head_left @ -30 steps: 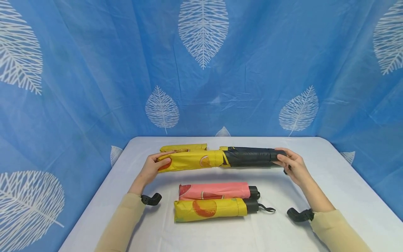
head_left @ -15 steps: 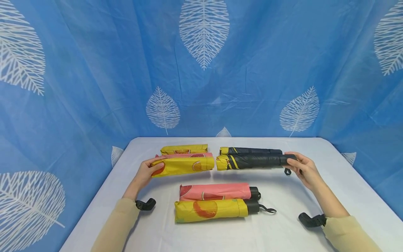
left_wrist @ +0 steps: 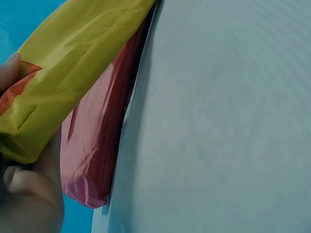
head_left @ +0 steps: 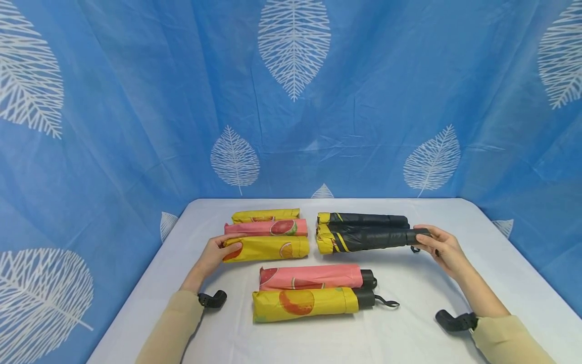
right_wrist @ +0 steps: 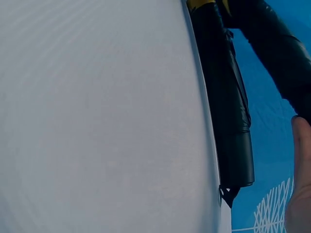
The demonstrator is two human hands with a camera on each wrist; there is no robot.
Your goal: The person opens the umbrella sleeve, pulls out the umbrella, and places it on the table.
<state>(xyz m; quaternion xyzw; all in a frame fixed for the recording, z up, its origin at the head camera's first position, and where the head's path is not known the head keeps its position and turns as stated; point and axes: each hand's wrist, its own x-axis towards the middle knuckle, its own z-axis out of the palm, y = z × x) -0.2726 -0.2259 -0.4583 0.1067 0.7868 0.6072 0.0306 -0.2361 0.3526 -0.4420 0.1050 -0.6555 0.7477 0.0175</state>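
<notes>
My left hand (head_left: pixel 211 258) grips the left end of a yellow fruit-print umbrella sleeve (head_left: pixel 268 249), just in front of a pink one (head_left: pixel 254 228). In the left wrist view the thumb pinches this yellow fabric (left_wrist: pixel 80 63), with the pink sleeve (left_wrist: pixel 95 141) beyond it. On the right, my right hand (head_left: pixel 443 248) holds a folded black umbrella (head_left: pixel 373 239) with yellow edges by its right end. That end is raised, and the umbrella overlaps other black umbrellas (head_left: pixel 364 219) behind it. The right wrist view shows the held umbrella (right_wrist: pixel 277 53) angled away from a lying one (right_wrist: pixel 223 97).
Nearer to me on the white table (head_left: pixel 318 344) lie a pink umbrella (head_left: pixel 313 276) and a yellow umbrella (head_left: pixel 313 304), both sleeved, black handles to the right. Another yellow sleeve (head_left: pixel 268 214) lies at the back left. A blue leaf-print curtain (head_left: pixel 364 111) hangs behind.
The yellow sleeve and the black umbrella, end to end one second ago, are now apart. Left hand moved left and nearer with the sleeve; right hand moved right and nearer with the umbrella, both lowered.
</notes>
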